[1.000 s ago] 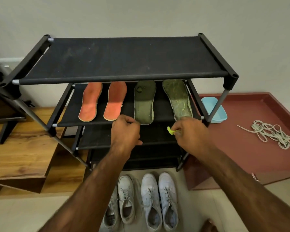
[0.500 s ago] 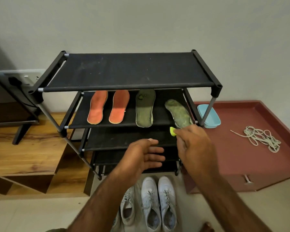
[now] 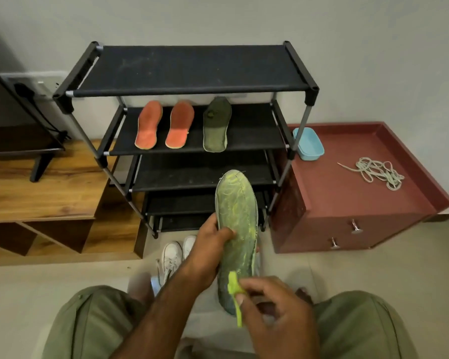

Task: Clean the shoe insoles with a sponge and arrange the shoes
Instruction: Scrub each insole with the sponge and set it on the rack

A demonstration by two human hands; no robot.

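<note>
My left hand (image 3: 208, 248) grips a green insole (image 3: 236, 218) streaked with yellow, holding it lengthwise in front of the black shoe rack (image 3: 192, 86). My right hand (image 3: 275, 307) pinches a thin yellow-green sponge (image 3: 235, 294) against the insole's near end. On the rack's second shelf lie two orange insoles (image 3: 148, 125) (image 3: 180, 124) and one dark green insole (image 3: 216, 124). White shoes (image 3: 173, 257) stand on the floor below the rack, partly hidden by my left arm.
A maroon drawer cabinet (image 3: 347, 224) stands right of the rack, with a light blue tub (image 3: 309, 144) and a tangle of pale laces (image 3: 379, 172) on top. A wooden unit (image 3: 36, 193) sits to the left. My knees in olive trousers (image 3: 94, 325) fill the bottom.
The yellow-streaked insole has come off the second shelf toward me. My left hand has taken hold of it, and my right hand with the sponge has drawn back to its near end. The view has pulled back.
</note>
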